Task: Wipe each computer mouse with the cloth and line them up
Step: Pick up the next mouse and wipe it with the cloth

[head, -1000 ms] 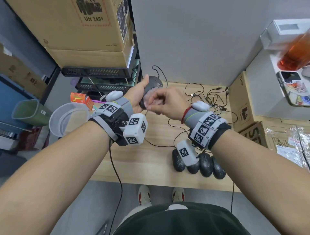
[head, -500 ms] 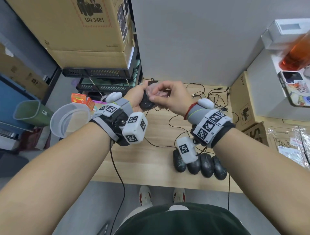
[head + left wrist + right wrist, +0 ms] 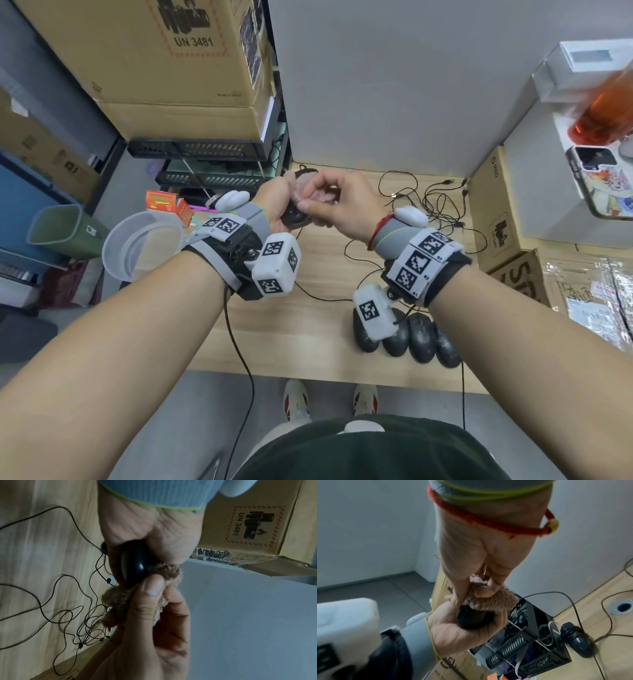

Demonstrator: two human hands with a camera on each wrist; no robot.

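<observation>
My left hand (image 3: 275, 202) grips a black computer mouse (image 3: 294, 217) in the air over the back of the wooden table (image 3: 308, 342). Its cable hangs down. My right hand (image 3: 337, 205) pinches a fluffy pink cloth (image 3: 320, 198) and presses it onto the mouse. The left wrist view shows the mouse (image 3: 135, 562) in the palm, the cloth (image 3: 118, 599) under the right thumb. In the right wrist view the cloth (image 3: 489, 601) covers the top of the mouse (image 3: 471, 619). Several black mice (image 3: 421, 337) lie side by side near the front edge. Another mouse (image 3: 578, 641) rests at the back.
Tangled black cables (image 3: 431, 205) spread over the back right of the table. A clear plastic tub (image 3: 144, 243) and a green bin (image 3: 58, 229) stand to the left, below stacked cardboard boxes (image 3: 164, 61) and black racks. More boxes, a phone and an orange bottle sit at the right.
My right hand has rubbed the cloth along the mouse toward its far end. Both hands drifted slightly away from me. The row of mice has not moved.
</observation>
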